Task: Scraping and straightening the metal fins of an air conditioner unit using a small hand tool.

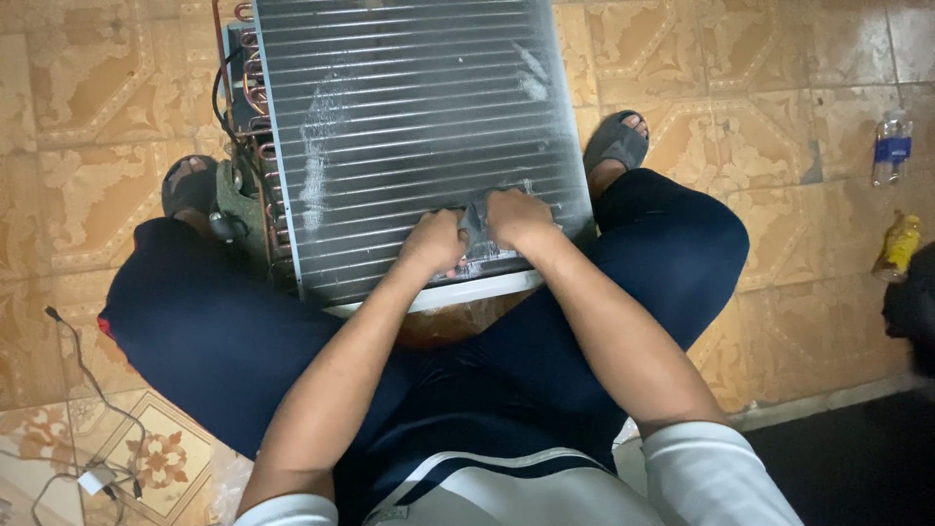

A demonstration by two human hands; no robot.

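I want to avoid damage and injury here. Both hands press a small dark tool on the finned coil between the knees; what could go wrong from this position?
1. The left hand and right hand press a dark tool onto the coil fins; hard pressure may bend them or cut bare skin.
2. The copper tubes at the side could be knocked.
3. The cable on the tiled floor is a possible trip hazard.

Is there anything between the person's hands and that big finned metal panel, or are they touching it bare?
A small grey cloth sits under the left hand and right hand, pressed against the finned coil panel near its lower edge. Nothing else intervenes.
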